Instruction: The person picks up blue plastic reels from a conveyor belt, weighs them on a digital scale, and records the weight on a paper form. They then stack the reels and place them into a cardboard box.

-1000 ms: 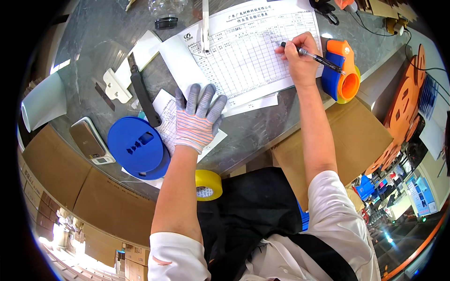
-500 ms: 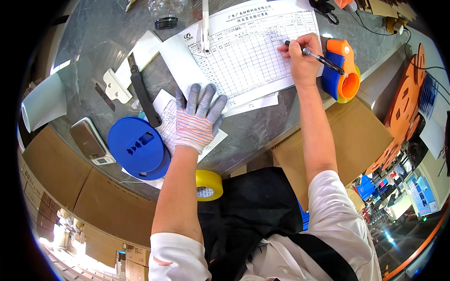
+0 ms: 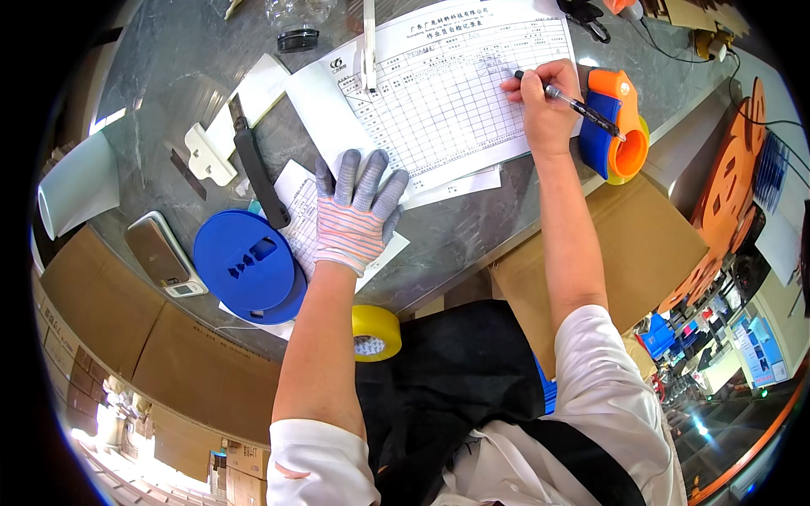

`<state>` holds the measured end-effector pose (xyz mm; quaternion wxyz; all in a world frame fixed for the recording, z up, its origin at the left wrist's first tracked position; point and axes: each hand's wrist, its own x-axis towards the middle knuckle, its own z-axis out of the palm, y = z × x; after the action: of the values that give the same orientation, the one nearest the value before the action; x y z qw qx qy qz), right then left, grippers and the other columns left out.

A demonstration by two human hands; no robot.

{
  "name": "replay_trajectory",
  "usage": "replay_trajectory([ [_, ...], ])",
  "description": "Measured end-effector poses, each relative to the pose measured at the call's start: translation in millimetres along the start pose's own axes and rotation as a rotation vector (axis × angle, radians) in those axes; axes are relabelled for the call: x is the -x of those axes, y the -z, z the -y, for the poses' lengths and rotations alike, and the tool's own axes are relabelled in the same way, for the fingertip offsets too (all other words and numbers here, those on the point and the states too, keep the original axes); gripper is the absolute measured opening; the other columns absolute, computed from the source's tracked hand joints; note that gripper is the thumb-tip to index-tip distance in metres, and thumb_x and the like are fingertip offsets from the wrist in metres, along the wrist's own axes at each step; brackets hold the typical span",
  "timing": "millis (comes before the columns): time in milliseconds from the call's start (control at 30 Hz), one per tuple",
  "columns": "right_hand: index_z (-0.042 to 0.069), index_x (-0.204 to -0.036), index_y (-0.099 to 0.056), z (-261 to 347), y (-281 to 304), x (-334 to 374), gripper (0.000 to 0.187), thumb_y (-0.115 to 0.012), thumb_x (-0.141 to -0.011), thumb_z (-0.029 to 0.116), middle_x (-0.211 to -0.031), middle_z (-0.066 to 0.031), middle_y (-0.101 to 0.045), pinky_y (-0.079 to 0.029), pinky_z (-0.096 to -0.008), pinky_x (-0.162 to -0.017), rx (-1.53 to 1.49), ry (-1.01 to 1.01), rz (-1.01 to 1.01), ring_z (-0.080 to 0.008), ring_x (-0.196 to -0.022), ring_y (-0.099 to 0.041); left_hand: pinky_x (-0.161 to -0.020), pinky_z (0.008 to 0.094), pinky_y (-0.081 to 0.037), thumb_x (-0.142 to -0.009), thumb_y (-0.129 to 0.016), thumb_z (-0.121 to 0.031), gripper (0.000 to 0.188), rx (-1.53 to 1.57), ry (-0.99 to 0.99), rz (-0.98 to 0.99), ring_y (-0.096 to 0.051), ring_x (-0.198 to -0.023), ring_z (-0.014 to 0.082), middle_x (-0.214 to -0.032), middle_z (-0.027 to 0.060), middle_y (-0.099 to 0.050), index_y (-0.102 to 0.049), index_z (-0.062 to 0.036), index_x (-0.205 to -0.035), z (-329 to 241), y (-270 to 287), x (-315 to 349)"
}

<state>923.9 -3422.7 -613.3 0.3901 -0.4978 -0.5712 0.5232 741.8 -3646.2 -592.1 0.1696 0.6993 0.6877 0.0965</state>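
A printed form with a grid (image 3: pixel 447 118) lies on the grey marbled table. My bare right hand (image 3: pixel 550 105) rests on the form's right side, fingers closed round a black pen (image 3: pixel 582 110); the pen's dark end is over the grid, and I cannot tell whether it touches. My left hand (image 3: pixel 359 202), in a grey striped glove, lies flat with fingers spread at the form's lower left corner. Under and beside it is another printed sheet (image 3: pixel 299 198). A white metal ruler-like strip (image 3: pixel 369 46) lies across the form's upper left.
Left of my gloved hand are blue round discs (image 3: pixel 245 261), a black-handled knife (image 3: pixel 260 173), a white clip (image 3: pixel 211 156) and a small scale (image 3: pixel 164 253). Yellow tape (image 3: pixel 375 333) sits at the near edge. An orange-and-blue tape dispenser (image 3: pixel 616 126) stands by my right hand. Cardboard (image 3: pixel 607 253) is below.
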Motion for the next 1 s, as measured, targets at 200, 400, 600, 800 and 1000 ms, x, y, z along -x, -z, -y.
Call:
replay_trajectory([
  [200, 0.0, -0.081, -0.045, -0.1, -0.5, 0.4, 0.012, -0.057, -0.081, 0.003, -0.066, -0.0078, -0.058, -0.054, -0.025, -0.054, -0.001, -0.03, -0.021, -0.0162, -0.062, -0.066, -0.106, 0.0634, -0.014, -0.069, -0.069, -0.029, 0.058, 0.001, 0.001, 0.008, -0.029, -0.129, 0.0384, -0.132, 0.0101, -0.043, -0.049, -0.0275, -0.124, -0.4, 1.2, -0.2],
  [400, 0.001, -0.081, -0.045, 1.9, -1.1, 0.2, 0.012, -0.056, -0.082, 0.003, -0.066, -0.0081, -0.058, -0.054, -0.0253, -0.053, 0.048, 0.01, -0.004, -0.0163, -0.061, -0.065, -0.107, 0.0633, -0.014, -0.069, -0.069, -0.028, 0.059, -0.006, 0.001, 0.011, -0.027, -0.13, 0.038, -0.133, 0.01, -0.043, -0.049, -0.0276, -0.124, -0.4, 0.9, 0.0],
  [600, 0.0, -0.082, -0.044, 4.9, -0.8, -1.5, 0.011, -0.055, -0.083, 0.003, -0.069, -0.0085, -0.057, -0.054, -0.0252, -0.053, 0.014, 0.033, 0.001, -0.0166, -0.06, -0.065, -0.107, 0.0632, -0.014, -0.07, -0.069, -0.028, 0.058, -0.001, 0.003, 0.022, -0.027, -0.131, 0.0379, -0.134, 0.01, -0.042, -0.049, -0.0271, -0.125, -0.7, 2.7, -1.9],
  [800, 0.0, -0.086, -0.041, 0.3, 17.6, -16.6, 0.008, -0.05, -0.086, 0.001, -0.073, -0.0111, -0.055, -0.054, -0.0274, -0.057, -0.119, -0.04, -0.212, -0.0194, -0.063, -0.063, -0.106, 0.0633, -0.014, -0.071, -0.068, -0.028, 0.058, 0.018, 0.024, 0.056, -0.026, -0.132, 0.0384, -0.136, 0.01, -0.041, -0.048, -0.0272, -0.126, -1.1, 2.7, 1.4],
  [1000, 0.0, -0.087, -0.044, -2.0, 60.3, -35.0, 0.009, -0.052, -0.086, 0.003, -0.073, -0.0126, -0.061, -0.053, -0.0266, -0.059, 0.013, -0.071, -0.161, -0.0181, -0.062, -0.063, -0.106, 0.0625, -0.014, -0.072, -0.067, -0.029, 0.057, -0.004, 0.022, 0.061, -0.025, -0.132, 0.0384, -0.137, 0.0094, -0.04, -0.048, -0.0273, -0.126, -0.9, 1.7, 1.0],
])
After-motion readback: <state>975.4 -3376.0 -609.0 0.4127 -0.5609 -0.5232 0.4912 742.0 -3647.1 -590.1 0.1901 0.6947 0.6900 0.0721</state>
